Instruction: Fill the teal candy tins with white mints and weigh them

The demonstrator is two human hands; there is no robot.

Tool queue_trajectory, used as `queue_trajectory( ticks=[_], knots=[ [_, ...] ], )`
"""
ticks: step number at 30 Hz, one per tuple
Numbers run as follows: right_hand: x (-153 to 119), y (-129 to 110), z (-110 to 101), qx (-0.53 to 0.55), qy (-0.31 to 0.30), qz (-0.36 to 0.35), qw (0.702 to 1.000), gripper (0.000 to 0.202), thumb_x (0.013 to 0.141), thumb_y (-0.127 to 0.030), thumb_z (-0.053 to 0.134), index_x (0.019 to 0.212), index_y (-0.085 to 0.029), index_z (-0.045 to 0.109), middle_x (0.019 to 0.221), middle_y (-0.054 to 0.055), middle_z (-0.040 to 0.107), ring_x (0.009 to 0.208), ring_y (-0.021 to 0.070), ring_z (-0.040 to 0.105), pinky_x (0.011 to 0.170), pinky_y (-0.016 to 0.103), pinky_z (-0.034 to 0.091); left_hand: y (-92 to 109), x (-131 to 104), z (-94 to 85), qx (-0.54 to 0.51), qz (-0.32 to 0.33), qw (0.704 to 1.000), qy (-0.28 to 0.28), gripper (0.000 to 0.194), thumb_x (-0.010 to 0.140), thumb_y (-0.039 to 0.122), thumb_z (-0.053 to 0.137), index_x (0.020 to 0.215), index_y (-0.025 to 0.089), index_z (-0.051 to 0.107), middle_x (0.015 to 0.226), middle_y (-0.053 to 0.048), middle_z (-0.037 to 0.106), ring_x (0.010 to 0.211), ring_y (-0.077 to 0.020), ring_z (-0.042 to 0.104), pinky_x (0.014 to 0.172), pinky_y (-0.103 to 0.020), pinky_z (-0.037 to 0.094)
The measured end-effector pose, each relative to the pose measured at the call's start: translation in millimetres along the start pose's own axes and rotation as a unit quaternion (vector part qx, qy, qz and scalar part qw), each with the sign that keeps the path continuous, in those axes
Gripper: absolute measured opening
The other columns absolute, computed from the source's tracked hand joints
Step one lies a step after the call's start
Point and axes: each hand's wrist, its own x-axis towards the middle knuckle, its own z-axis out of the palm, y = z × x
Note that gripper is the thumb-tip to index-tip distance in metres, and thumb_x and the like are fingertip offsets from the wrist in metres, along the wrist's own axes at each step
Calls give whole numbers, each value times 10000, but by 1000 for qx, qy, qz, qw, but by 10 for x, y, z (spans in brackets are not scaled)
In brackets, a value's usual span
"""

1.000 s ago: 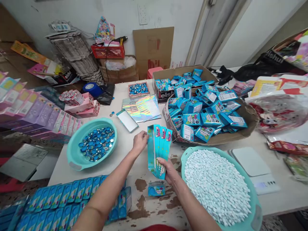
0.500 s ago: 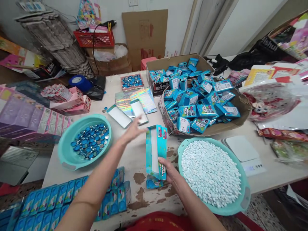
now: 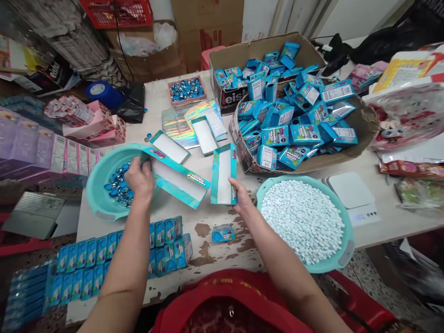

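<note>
Open turquoise trays (image 3: pixel 205 135) number four: two lie on the worn table (image 3: pixel 155 99), two are in hand. The table also bears a basin of white pieces (image 3: pixel 348 253) and a basin of blue caps (image 3: pixel 95 180). Noted change: the right hand's nested stack is now parted. The left hand (image 3: pixel 139 179) carries the left tray (image 3: pixel 177 181), slanted; the right hand (image 3: pixel 242 196) keeps the right tray (image 3: pixel 222 175), apparently single. Separation looks complete, in my judgement. Left fingers: closed on the tray's end, partly hidden. Right fingers: closed on a side wall.
</note>
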Motion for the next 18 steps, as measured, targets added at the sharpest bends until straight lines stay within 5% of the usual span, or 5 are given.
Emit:
queue_trajectory(
  ticks=[7, 12, 15, 17, 18],
  knots=[
    [-71, -184, -363, -114, 77, -95, 986, 260, 539, -280, 671, 753, -177, 566, 596, -56, 606, 599, 139, 562, 541, 227, 444, 46, -185, 550, 112, -5, 977, -183, 370, 857, 227, 443, 1199, 123, 536, 1121, -170, 592, 1024, -311, 547, 833, -385, 419],
    [-644, -97, -536, -175, 110, -143, 968, 366, 581, -331, 674, 907, -178, 606, 760, -39, 646, 707, 158, 580, 619, 248, 453, 312, -795, 309, 96, 136, 962, -216, 452, 864, 224, 435, 1308, 136, 436, 1347, -155, 449, 1224, -307, 405, 992, -453, 351],
    [-1028, 23, -721, -191, 163, -140, 958, 478, 564, -359, 691, 999, -176, 609, 884, -3, 670, 811, 205, 597, 681, 289, 473, 422, -1589, 87, 19, 303, 852, -427, 488, 827, 309, 525, 1294, 193, 445, 1314, -99, 493, 1182, -253, 456, 985, -387, 389],
    [-1251, 123, -884, -208, 194, -128, 950, 506, 565, -380, 691, 1020, -173, 605, 906, 15, 676, 805, 223, 603, 660, 301, 481, 455, -2062, 45, 31, 350, 786, -509, 493, 807, 276, 545, 1285, 221, 443, 1247, -86, 534, 1119, -258, 499, 914, -386, 436],
    [-1347, 179, -964, -221, 197, -120, 948, 506, 579, -390, 686, 1028, -175, 603, 912, 21, 678, 800, 228, 607, 648, 301, 483, 461, -2226, 50, 53, 330, 786, -519, 442, 820, 236, 513, 1256, 192, 460, 1184, -99, 562, 1080, -251, 521, 881, -371, 450]
  ],
)
